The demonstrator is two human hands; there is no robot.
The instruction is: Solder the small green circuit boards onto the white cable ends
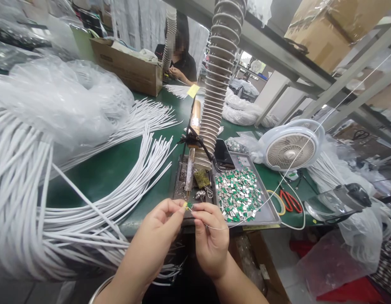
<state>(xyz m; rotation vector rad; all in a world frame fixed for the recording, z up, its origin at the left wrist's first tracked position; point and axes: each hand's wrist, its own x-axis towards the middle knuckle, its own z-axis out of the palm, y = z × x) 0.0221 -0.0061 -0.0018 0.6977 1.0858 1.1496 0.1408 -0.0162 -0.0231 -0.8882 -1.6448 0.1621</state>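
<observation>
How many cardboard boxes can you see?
2. One cardboard box sits on the green table, back left; the plastic-wrapped box is on the shelf, top right. More may be hidden.

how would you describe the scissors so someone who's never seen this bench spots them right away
Start at the white desk fan on the right of the green table. Just in front of it, right of the metal tray, lie the scissors: the only red-handled tool there.

The cables [31, 177] are white, the table [100, 171] green, the small boards [238, 195] green and silver, the scissors [290, 202] red-handled.
</observation>
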